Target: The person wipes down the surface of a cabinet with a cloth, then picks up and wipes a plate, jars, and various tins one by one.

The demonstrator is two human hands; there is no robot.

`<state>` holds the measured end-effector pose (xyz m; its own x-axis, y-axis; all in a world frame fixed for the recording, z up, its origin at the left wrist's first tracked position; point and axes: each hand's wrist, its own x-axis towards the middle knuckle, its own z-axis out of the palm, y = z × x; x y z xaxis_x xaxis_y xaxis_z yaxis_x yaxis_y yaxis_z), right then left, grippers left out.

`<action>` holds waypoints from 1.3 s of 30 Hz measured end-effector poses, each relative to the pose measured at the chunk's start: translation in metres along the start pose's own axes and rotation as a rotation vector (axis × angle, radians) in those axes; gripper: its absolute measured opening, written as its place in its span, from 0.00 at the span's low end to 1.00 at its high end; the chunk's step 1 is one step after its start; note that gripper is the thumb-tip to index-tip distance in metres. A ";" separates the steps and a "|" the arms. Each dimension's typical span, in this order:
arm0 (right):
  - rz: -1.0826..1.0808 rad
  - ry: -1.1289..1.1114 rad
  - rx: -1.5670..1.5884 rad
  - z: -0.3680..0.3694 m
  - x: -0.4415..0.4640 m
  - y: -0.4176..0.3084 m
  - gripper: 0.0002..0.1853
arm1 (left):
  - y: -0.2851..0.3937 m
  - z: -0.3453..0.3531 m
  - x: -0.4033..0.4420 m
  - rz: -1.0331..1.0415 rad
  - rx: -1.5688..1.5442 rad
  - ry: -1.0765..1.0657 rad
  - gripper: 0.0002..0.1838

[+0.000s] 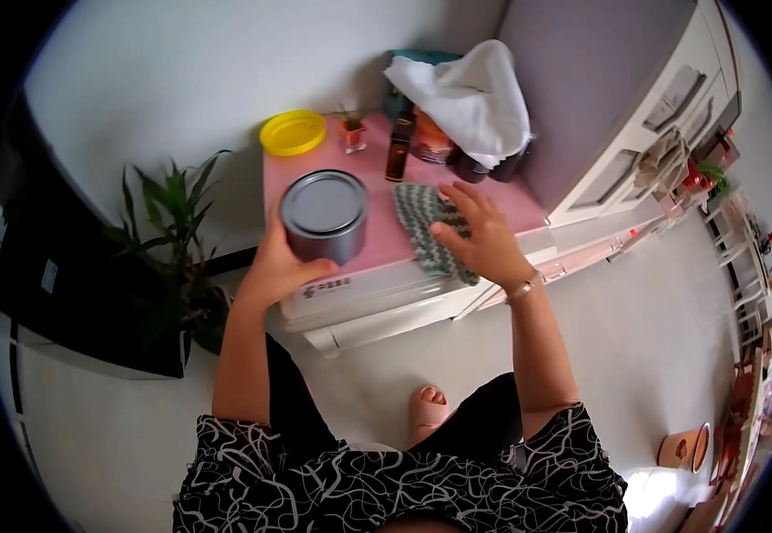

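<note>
My left hand (pixel 281 264) is wrapped round the left side of a grey metal can (pixel 325 216) with a round lid, at the left front of the pink cabinet top (pixel 384 242). My right hand (pixel 477 233) rests with fingers spread on the right part of a grey-and-white striped cloth (pixel 421 222), which hangs slightly over the front edge. Behind the cloth stands a dark brown bottle (pixel 398 147). Further left are a small orange pot (pixel 354 136) with a plant and a yellow round lid or dish (pixel 292 133).
A white cloth (pixel 470 98) covers part of several jars at the back right. To the right rises a tall white cabinet (pixel 621 164). A leafy potted plant (pixel 177 213) stands left of the low cabinet. A bin (pixel 684 448) is on the floor at lower right.
</note>
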<state>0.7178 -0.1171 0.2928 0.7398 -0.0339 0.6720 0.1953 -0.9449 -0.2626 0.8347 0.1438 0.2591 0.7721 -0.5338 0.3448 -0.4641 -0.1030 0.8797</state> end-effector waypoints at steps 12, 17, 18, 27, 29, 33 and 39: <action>0.277 0.180 0.262 0.012 0.041 -0.073 0.16 | 0.013 -0.001 -0.002 0.154 0.080 0.033 0.49; 0.071 -0.153 0.369 0.040 0.041 -0.104 0.20 | 0.018 0.005 -0.016 0.385 0.158 0.125 0.50; 0.062 -0.154 0.367 0.037 0.039 -0.109 0.20 | 0.020 0.005 -0.022 0.388 0.158 0.134 0.50; 0.258 -0.119 0.470 -0.030 -0.008 -0.146 0.14 | 0.064 0.016 -0.079 0.674 0.084 0.023 0.46; 0.278 -0.110 0.395 -0.042 -0.033 -0.150 0.14 | 0.062 0.032 -0.098 0.715 -0.028 -0.030 0.42; 0.453 -0.069 0.245 -0.052 -0.083 -0.154 0.14 | 0.057 0.063 -0.127 0.629 -0.175 -0.223 0.38; 0.807 -0.006 0.431 -0.055 -0.132 -0.137 0.12 | 0.034 0.095 -0.142 0.505 -0.272 -0.322 0.41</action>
<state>0.5578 -0.0006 0.2779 0.7592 -0.6287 0.1686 -0.1605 -0.4318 -0.8876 0.6683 0.1362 0.2091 0.2997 -0.6895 0.6594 -0.5765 0.4198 0.7010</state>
